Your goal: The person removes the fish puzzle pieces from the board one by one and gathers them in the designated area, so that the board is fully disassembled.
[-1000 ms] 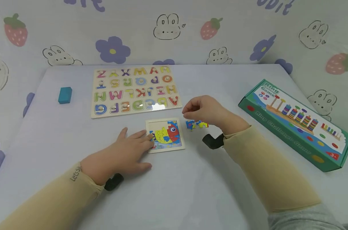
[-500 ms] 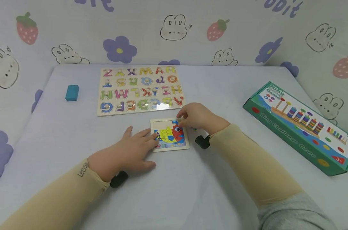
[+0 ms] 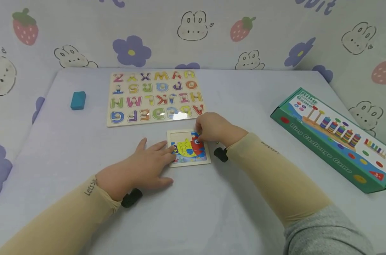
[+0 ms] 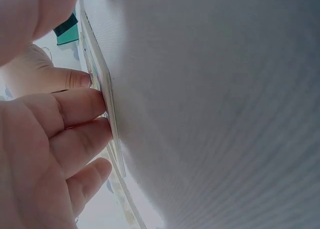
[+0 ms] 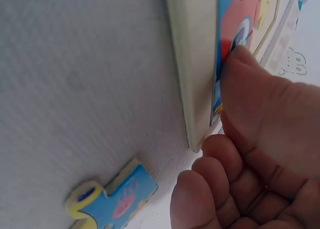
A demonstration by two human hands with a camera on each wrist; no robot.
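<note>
A small fish jigsaw puzzle [image 3: 188, 161] lies in a square wooden frame on the white table, with bare wood showing along its upper left part. My left hand [image 3: 146, 164] rests palm down with spread fingers, its fingertips on the frame's left edge. At the upper right corner my right hand [image 3: 213, 127] pinches at a puzzle piece [image 5: 218, 101], thumb on the fish's red face beside the eye. Its other fingers are curled, and the forefinger's tip is hidden behind the thumb. A loose blue and yellow puzzle piece [image 5: 125, 196] lies on the table beside the frame, under the right hand.
Behind the puzzle lies a wooden alphabet board [image 3: 156, 97] with knobbed letters. A teal block [image 3: 78, 100] stands at the far left. The green Ring Challenge Game box [image 3: 333, 140] lies at an angle on the right. A printed cloth backs the table.
My right hand has moved left and slightly down from over the loose pieces to the puzzle's upper right corner. My left hand keeps its place on the frame. The head view has shifted slightly.
</note>
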